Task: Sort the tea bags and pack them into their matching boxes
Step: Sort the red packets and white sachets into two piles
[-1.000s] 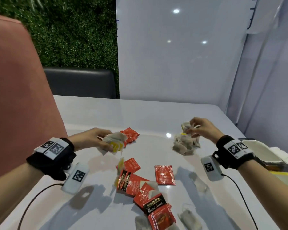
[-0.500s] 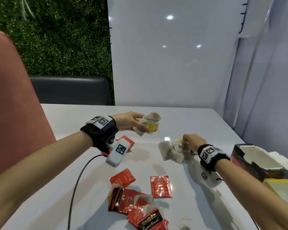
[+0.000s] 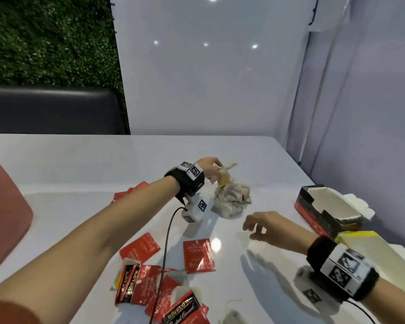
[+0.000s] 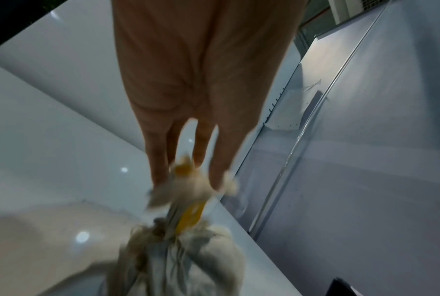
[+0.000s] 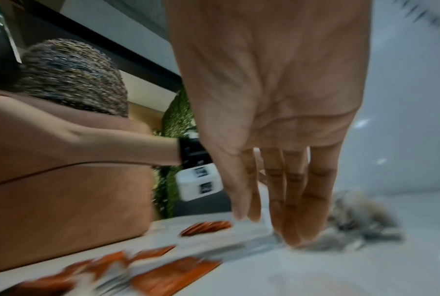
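A pile of unwrapped paper tea bags [image 3: 234, 203] lies at mid-table. My left hand [image 3: 216, 170] hovers just over its far-left side and pinches a small bunch of paper tea bags with a yellow tag [image 3: 225, 177]. In the left wrist view the fingers [image 4: 158, 170] hold that bunch [image 4: 193, 188] right above the pile [image 4: 178, 260]. My right hand [image 3: 253, 226] floats open and empty in front of the pile, fingers straight [image 5: 292, 210]. Several red foil sachets [image 3: 199, 256] lie nearer to me. An open red-and-black box [image 3: 323, 206] stands at the right.
A yellow box [image 3: 365, 246] sits at the right edge, near my right wrist. More red sachets [image 3: 131, 191] lie behind my left forearm. A single paper tea bag [image 3: 232, 316] lies at the near edge. A pink chair back [image 3: 5, 206] stands at the left, a white wall behind.
My left hand has carried its bunch of paper bags rightward, over to the pile. My right hand has let go of the pile and drawn back towards me, open.
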`<state>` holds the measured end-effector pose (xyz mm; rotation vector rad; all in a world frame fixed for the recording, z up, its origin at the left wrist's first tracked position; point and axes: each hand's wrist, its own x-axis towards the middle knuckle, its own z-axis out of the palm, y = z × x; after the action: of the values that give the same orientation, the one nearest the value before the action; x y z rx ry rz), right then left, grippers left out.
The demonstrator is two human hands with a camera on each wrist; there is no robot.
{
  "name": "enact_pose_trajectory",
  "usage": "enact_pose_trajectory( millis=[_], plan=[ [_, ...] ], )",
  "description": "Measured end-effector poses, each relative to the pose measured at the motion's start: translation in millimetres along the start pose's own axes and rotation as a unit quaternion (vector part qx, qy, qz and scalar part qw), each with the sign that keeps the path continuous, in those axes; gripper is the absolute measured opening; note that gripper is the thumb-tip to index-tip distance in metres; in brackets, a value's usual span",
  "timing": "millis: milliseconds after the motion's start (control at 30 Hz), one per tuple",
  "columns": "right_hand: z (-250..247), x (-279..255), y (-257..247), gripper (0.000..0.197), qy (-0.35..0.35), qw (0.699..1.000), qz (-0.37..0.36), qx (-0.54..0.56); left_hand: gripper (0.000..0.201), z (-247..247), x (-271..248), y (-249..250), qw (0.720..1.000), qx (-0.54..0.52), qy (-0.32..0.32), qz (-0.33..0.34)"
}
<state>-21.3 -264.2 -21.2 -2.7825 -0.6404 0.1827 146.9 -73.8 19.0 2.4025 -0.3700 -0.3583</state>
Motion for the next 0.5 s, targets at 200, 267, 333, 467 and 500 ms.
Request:
enact_pose_trajectory(
  millis=[200,267,333,467,500],
  plan=[
    [43,9,-64,0.023,-0.072,0.991,-0.102,-0.056,0.083,8,-30,-12,0.986,-0.067,-0.153,-0.002],
    [49,22,-79,0.024,-0.049,0.99,-0.109,-0.078,0.079,-8,-53,-19,0.987,-0.059,-0.148,0.032],
    [50,35,-91,0.026,-0.026,0.99,-0.102,-0.094,0.068,-24,-79,-31,0.988,0.004,-0.152,0.041],
    [53,52,-100,0.056,-0.08,0.988,-0.075,-0.11,0.046,-39,-137,-66,0.953,0.202,-0.221,-0.036],
    [55,55,-100,0.062,-0.097,0.986,-0.061,-0.121,0.044,-37,-153,-75,0.943,0.24,-0.226,-0.041]
  ],
)
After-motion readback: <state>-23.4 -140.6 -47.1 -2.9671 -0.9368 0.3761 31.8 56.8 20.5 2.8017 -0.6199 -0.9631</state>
